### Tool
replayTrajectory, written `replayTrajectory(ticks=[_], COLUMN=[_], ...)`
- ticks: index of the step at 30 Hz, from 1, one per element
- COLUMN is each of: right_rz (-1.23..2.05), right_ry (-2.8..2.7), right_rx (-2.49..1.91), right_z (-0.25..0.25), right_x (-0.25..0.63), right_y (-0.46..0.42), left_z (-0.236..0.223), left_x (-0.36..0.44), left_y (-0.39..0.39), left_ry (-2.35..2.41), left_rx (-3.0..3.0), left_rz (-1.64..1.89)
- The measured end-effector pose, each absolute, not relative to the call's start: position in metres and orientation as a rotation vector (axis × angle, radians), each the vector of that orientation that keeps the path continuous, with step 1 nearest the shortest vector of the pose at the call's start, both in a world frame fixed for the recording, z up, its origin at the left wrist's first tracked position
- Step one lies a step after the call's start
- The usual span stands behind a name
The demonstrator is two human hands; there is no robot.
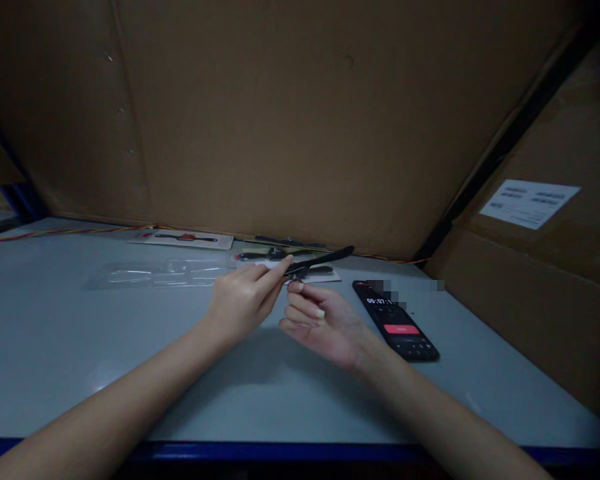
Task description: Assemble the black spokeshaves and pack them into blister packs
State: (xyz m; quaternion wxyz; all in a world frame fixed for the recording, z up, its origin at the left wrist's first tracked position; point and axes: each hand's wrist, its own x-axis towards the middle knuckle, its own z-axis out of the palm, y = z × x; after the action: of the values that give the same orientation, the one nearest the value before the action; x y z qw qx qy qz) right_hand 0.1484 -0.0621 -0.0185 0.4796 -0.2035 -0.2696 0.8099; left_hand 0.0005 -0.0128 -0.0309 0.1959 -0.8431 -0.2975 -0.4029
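A slim black watch strap point(325, 259) is held up above the table, its free end pointing right and slightly upward. My left hand point(243, 297) is closed on it, the index finger stretched along its near end. Just below, my right hand point(325, 320) pinches at the same piece with thumb and index finger, the other fingers curled in. A small dark part point(296, 277) shows between the two hands, too small to make out. Behind them lie more black straps on cards point(336, 276), partly hidden by my hands.
Left of my hands lies a clear plastic blister tray point(167, 275). A printed card with a black and orange watch point(185, 239) rests near the cardboard back wall point(280, 133). To the right, a phone point(397, 323) shows a running timer. Thin wires point(80, 231) run along the back edge.
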Motion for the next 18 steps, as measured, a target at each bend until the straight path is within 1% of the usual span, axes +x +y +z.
replayTrajectory(ticks=[4,9,18], right_rz=[2.036,2.032,1.863], right_ry=[-0.695,-0.856,-1.015], right_rx=[-0.417,-0.433,-0.695], right_z=[-0.019,-0.021,-0.026], right_x=[0.150,0.153,0.156], right_y=[-0.064,-0.060,-0.054], left_z=[-0.027,-0.023,-0.026], left_x=[-0.001,-0.002,-0.001], left_y=[-0.013,-0.014,-0.014], left_ry=[-0.742,-0.747,-0.815], left_rx=[-2.274,-2.246,-2.295], left_rz=[-1.077,-1.073,-1.027])
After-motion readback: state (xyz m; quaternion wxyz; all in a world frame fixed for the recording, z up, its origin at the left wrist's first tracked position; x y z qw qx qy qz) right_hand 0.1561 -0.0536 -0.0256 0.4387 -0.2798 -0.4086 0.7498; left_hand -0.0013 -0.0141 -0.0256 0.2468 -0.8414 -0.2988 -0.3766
